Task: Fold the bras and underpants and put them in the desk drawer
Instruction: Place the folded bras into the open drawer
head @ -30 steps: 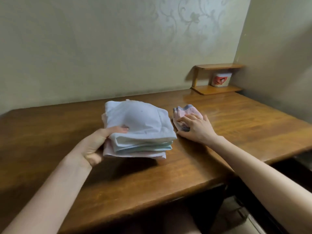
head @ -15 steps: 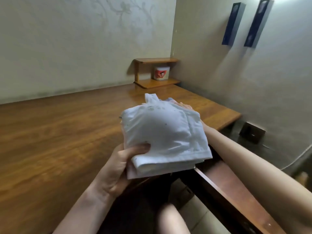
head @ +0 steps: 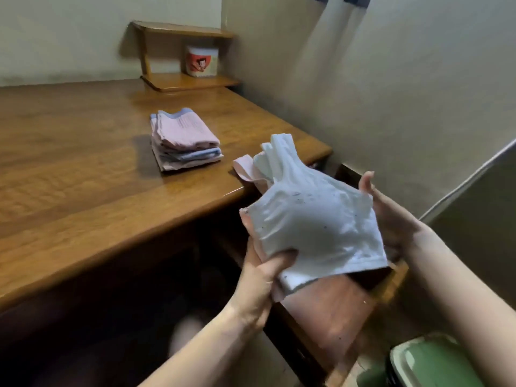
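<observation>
We held a stack of folded bras (head: 315,219) in the air just over the open desk drawer (head: 329,311), at the right end of the wooden desk (head: 83,177). Our left hand (head: 259,283) gripped the stack's near corner, with the thumb curled over the white top piece and the fingers along its underside. Our right hand (head: 391,216) lay against the far side with its fingers straight, propping the stack rather than clasping it.

The stack looked light and soft, with moulded cups likely to spring back. Its straps hung loose at the far end, and a pink one trailed over the desk edge. We judged it best carried from beneath and at both sides, since a one-corner hold could let the layers slide apart.

A folded pile of underpants (head: 184,141) sat on the desk, well apart. We could not tell how many bras the stack held. They hid the drawer's far part, and blur softened the edges.
</observation>
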`<state>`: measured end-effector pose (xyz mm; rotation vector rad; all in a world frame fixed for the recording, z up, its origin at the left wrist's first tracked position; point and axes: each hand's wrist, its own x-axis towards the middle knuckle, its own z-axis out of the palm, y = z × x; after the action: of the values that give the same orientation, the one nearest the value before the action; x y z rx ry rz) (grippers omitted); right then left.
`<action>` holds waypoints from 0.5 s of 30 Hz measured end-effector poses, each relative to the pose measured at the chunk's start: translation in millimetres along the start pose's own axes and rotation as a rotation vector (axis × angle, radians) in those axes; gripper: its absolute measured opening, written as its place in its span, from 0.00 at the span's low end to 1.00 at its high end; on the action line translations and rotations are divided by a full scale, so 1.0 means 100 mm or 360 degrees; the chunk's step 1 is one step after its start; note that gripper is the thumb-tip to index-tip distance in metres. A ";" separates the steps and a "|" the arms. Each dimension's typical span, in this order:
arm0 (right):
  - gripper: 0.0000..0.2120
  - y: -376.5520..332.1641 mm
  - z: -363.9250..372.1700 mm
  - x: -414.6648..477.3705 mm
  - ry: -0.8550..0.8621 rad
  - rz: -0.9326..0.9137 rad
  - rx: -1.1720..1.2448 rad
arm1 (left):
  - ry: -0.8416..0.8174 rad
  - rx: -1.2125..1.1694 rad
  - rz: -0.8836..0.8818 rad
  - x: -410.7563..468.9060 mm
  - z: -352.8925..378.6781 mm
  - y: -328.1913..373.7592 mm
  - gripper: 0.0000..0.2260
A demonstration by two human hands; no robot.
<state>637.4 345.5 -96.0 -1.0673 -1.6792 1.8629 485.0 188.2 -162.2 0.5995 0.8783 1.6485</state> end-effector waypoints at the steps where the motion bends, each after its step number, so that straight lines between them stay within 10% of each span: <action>1: 0.49 0.07 -0.10 -0.02 -0.0135 -0.0003 0.0046 | 0.0082 0.0044 0.0031 0.02 0.03 -0.09 0.31; 7: 0.53 0.52 -0.55 0.13 -0.0641 0.0105 0.0062 | 0.0219 0.0581 -0.0241 0.05 0.06 -0.54 0.30; 15: 0.30 0.79 -0.71 0.60 -0.0619 0.0658 -0.0236 | 0.0252 0.0499 -0.0802 0.49 -0.19 -0.50 0.39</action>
<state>668.8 420.3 -186.5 -1.2490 -1.9487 2.3605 487.2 236.6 -216.2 0.4143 1.2996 1.1200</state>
